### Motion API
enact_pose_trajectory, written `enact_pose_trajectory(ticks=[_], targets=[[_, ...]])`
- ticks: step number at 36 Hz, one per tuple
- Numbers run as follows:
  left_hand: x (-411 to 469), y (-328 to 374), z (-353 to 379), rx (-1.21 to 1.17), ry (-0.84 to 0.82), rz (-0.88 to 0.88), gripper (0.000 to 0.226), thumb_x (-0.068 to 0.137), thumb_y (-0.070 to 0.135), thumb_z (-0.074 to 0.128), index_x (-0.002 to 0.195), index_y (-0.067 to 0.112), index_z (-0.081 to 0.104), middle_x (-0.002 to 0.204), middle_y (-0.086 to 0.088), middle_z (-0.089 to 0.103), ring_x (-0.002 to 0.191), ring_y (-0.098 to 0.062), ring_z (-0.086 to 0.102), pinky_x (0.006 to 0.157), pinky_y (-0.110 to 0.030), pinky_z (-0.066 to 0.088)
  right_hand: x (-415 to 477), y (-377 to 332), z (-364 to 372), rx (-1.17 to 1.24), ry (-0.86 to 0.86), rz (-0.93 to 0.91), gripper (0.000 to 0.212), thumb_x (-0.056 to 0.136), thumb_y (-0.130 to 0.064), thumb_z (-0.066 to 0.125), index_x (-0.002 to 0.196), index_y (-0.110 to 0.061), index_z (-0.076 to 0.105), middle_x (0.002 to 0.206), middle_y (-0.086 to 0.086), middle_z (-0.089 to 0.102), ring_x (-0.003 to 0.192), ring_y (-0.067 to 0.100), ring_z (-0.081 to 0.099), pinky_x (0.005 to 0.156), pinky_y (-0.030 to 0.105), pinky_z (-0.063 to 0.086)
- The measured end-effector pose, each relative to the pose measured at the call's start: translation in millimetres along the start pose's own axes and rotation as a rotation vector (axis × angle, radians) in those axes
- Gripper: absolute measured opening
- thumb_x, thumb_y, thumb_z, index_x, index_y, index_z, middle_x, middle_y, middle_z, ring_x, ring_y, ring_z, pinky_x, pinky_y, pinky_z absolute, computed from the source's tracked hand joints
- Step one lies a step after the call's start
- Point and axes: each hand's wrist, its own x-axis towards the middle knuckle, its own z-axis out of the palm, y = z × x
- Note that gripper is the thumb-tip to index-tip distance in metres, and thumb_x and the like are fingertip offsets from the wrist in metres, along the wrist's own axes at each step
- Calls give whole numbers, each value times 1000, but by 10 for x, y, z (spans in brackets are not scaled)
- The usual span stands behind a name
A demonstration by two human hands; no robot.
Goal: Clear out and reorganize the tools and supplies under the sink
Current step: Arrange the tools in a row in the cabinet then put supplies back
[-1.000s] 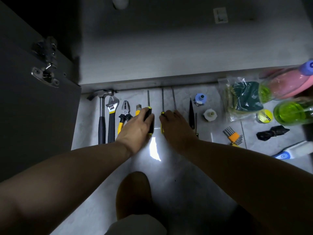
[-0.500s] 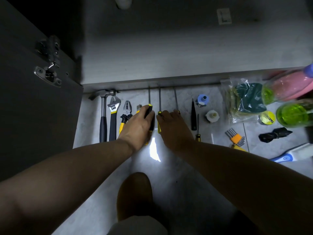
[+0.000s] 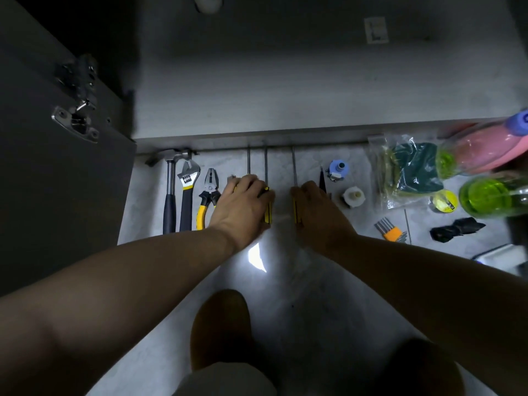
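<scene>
The left hand (image 3: 243, 207) and right hand (image 3: 317, 212) each press flat on a screwdriver handle (image 3: 268, 215) (grasp uncertain), shafts pointing to 12 o'clock; light, stiff, rolls easily.

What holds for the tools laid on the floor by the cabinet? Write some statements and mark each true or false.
1. The hammer lies at the left end of the tool row. True.
2. The pliers have red handles. False: they are yellow.
3. The left hand rests on a screwdriver. True.
4. The right hand holds the green bottle. False: the bottle lies apart, far right.
</scene>
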Motion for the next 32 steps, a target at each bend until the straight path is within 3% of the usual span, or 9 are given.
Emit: enact_pose_trajectory(ticks=[6, 12, 21, 25, 32], targets=[[-17, 16, -8, 11, 24, -8, 69, 82, 52, 71, 143, 23, 54, 142, -3, 53, 140, -30, 37, 120, -50, 25, 43, -86, 67, 56, 26, -15, 42, 94, -4, 53, 136, -7, 48, 136, 12, 36, 118, 27, 48, 95, 39, 51], [-44, 7, -20, 9, 28, -6, 69, 85, 50, 66, 147, 23, 51, 143, -3, 51, 141, -30, 36, 121, -48, 23, 31, -119, 85, 50, 25, -43, 49, 95, -5, 54, 142, -8, 43, 141, 12, 33, 124, 26, 43, 101, 38, 49], [-54, -13, 9, 1, 35, -19, 70, 83, 52, 68, 145, 24, 52, 140, -4, 53, 137, -30, 40, 121, -49, 24, 18, -120, 82, 69, 41, -56, 53, 91, -6, 56, 143, -8, 43, 140, 11, 35, 123, 26, 44, 99, 38, 49], [-55, -25, 43, -10, 50, -21, 71, 80, 53, 72, 142, 23, 54, 137, -5, 55, 134, -30, 43, 119, -49, 29, -41, -89, 66, 44, 44, -54, 67, 85, -12, 64, 147, -11, 37, 137, 11, 34, 118, 27, 46, 94, 37, 50], [-18, 32, 5, -45, 94, 26, 78, 80, 58, 70, 147, 28, 46, 139, -4, 47, 135, -29, 39, 115, -44, 26, -325, 175, 8, -50, 118, 30, 49, 86, -21, 65, 130, -13, 46, 130, 13, 42, 106, 28, 55, 88, 40, 56]])
